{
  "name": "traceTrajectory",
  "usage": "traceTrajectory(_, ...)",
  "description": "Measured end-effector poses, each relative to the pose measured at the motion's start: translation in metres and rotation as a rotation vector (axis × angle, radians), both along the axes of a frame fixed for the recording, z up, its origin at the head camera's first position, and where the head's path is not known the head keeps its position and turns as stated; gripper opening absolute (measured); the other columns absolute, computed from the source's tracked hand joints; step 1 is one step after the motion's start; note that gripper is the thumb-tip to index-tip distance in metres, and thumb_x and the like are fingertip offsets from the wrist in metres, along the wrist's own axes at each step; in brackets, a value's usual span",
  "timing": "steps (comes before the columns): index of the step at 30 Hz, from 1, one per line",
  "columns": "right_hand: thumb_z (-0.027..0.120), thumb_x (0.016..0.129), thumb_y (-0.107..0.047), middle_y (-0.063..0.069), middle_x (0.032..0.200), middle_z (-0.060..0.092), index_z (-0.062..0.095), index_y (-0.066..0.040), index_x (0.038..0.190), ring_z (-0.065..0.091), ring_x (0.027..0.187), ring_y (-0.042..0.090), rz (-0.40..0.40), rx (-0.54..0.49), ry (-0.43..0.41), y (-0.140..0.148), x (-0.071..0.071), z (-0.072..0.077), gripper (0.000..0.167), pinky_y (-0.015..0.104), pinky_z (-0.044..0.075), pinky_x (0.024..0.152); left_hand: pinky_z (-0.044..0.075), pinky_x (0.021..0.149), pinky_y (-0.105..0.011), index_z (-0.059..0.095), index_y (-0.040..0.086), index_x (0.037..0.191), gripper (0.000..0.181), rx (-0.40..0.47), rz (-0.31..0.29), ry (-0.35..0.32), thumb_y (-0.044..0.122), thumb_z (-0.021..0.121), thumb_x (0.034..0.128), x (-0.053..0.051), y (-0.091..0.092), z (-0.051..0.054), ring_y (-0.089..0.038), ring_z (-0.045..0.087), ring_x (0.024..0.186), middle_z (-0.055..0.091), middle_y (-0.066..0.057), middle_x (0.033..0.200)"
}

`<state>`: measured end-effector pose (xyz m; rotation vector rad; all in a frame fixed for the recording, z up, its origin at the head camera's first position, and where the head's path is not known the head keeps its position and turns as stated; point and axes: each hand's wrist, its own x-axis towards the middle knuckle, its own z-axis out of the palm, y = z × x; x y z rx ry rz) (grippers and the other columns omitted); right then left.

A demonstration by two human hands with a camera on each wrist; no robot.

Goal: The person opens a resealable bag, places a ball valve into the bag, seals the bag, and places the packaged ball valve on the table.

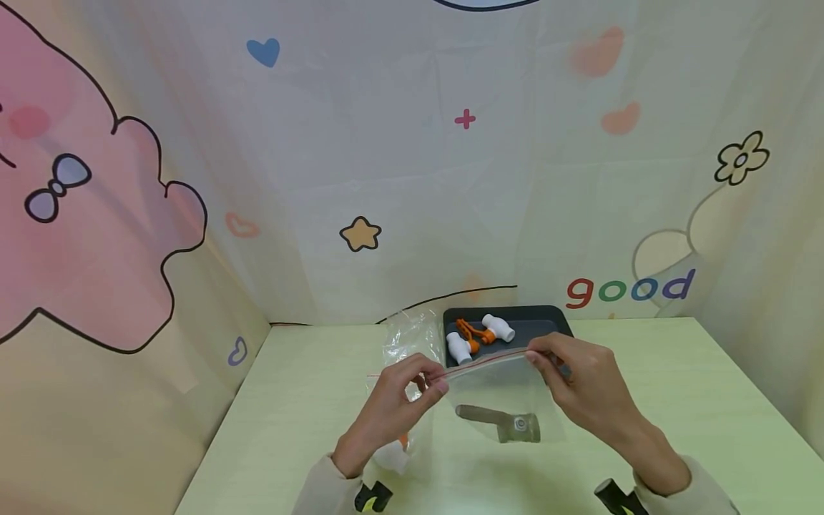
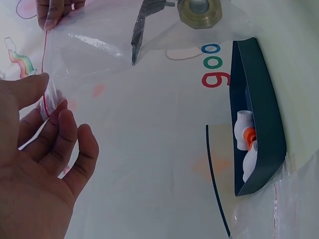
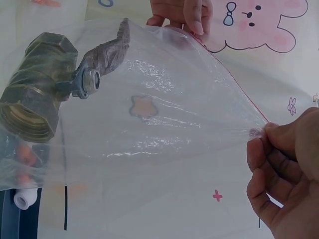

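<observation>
A clear zip bag [image 3: 164, 134] with a red strip along its top hangs between both hands. Inside its lower part lies a brass valve [image 1: 518, 427] [image 3: 37, 87] with a grey-wrapped lever. My left hand [image 1: 395, 408] [image 2: 50, 144] pinches one top corner between thumb and fingers. At the opposite top corner, my right hand [image 1: 589, 390] [image 3: 289, 164] pinches the edge between thumb and index finger. In the head view the bag is held above the table, in front of the dark tray.
The dark tray [image 1: 537, 322] [image 2: 271, 119] at the table's back holds white valves [image 1: 498, 327] with orange handles. Other clear bags [image 1: 412, 336] lie left of it, one with a white and orange item [image 1: 390, 456] near my left wrist. A printed curtain [image 1: 412, 179] stands behind.
</observation>
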<state>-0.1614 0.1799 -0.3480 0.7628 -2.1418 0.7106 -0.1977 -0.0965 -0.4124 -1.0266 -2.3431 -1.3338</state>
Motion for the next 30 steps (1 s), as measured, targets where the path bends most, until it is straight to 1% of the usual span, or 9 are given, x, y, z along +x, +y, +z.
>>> traceTrajectory(2,0.079,0.073,0.008,-0.007,0.073,0.064,0.069,-0.009,0.086,0.046,0.06,-0.003,0.012,-0.003,-0.001,-0.001,0.0,0.0,0.024,0.009,0.038,0.055,0.053,0.072,-0.022,0.067,0.018,0.101,0.01,0.003,-0.003,0.002,0.027,0.065,0.0953,0.0,0.003,0.001,-0.004,0.057,0.081,0.065,0.007,0.092)
traceTrajectory(5,0.079,0.073,0.008,-0.007,0.073,0.065,0.069,-0.01,0.086,0.047,0.06,-0.003,0.02,-0.004,0.0,-0.001,0.0,-0.002,0.024,0.009,0.039,0.055,0.052,0.071,-0.023,0.067,0.017,0.098,0.008,0.001,-0.004,0.041,0.025,0.065,0.0955,0.0,0.007,0.001,-0.003,0.055,0.078,0.065,0.006,0.088)
traceTrajectory(9,0.079,0.072,0.008,-0.008,0.074,0.064,0.069,-0.011,0.087,0.047,0.061,-0.003,0.034,-0.007,0.011,-0.002,0.0,-0.003,0.027,0.009,0.039,0.055,0.049,0.066,-0.02,0.067,0.013,0.094,0.007,0.004,0.002,0.12,0.019,0.064,0.0957,0.001,0.011,0.002,-0.004,0.053,0.075,0.064,0.003,0.085)
traceTrajectory(12,0.079,0.071,0.009,-0.008,0.074,0.064,0.069,-0.012,0.087,0.048,0.061,-0.003,0.047,-0.011,0.023,-0.002,-0.001,-0.004,0.029,0.01,0.04,0.055,0.046,0.064,-0.017,0.067,0.012,0.093,0.009,0.001,0.012,0.138,0.02,0.063,0.0964,0.001,0.011,0.004,-0.004,0.051,0.073,0.063,0.003,0.083)
traceTrajectory(14,0.079,0.07,0.01,-0.008,0.073,0.064,0.069,-0.012,0.088,0.048,0.061,-0.003,0.052,-0.014,0.029,-0.003,-0.001,-0.004,0.029,0.01,0.04,0.055,0.047,0.064,-0.018,0.067,0.013,0.094,0.01,-0.005,0.006,0.12,0.022,0.062,0.0972,0.001,0.009,0.004,-0.004,0.052,0.073,0.064,0.003,0.083)
traceTrajectory(19,0.079,0.071,0.009,-0.008,0.074,0.065,0.069,-0.012,0.088,0.048,0.06,-0.003,0.057,-0.014,0.037,-0.001,-0.001,-0.005,0.029,0.01,0.04,0.054,0.053,0.068,-0.022,0.068,0.018,0.097,0.01,-0.023,-0.035,-0.017,0.026,0.062,0.0973,0.002,0.0,0.0,-0.003,0.057,0.075,0.068,0.004,0.088)
traceTrajectory(22,0.079,0.071,0.009,-0.008,0.075,0.065,0.069,-0.012,0.088,0.047,0.06,-0.004,0.051,-0.012,0.037,0.0,-0.001,-0.006,0.029,0.01,0.039,0.054,0.053,0.07,-0.021,0.068,0.018,0.097,0.01,-0.036,-0.029,-0.068,0.026,0.062,0.0969,0.003,-0.006,-0.003,-0.002,0.058,0.076,0.07,0.003,0.087)
traceTrajectory(25,0.079,0.07,0.009,-0.007,0.074,0.065,0.069,-0.012,0.088,0.046,0.06,-0.004,0.043,-0.013,0.023,0.001,0.0,-0.008,0.029,0.01,0.039,0.054,0.052,0.067,-0.021,0.069,0.017,0.096,0.01,-0.042,-0.004,-0.036,0.024,0.062,0.0967,0.003,-0.008,-0.004,-0.002,0.058,0.074,0.07,0.001,0.084)
traceTrajectory(30,0.079,0.072,0.007,-0.008,0.073,0.064,0.069,-0.011,0.088,0.047,0.061,-0.004,0.019,-0.006,-0.02,0.001,0.003,-0.015,0.026,0.009,0.04,0.055,0.05,0.062,-0.021,0.069,0.015,0.093,0.007,-0.035,0.05,0.031,0.02,0.064,0.0955,0.005,-0.01,-0.005,0.0,0.056,0.071,0.066,0.005,0.078)
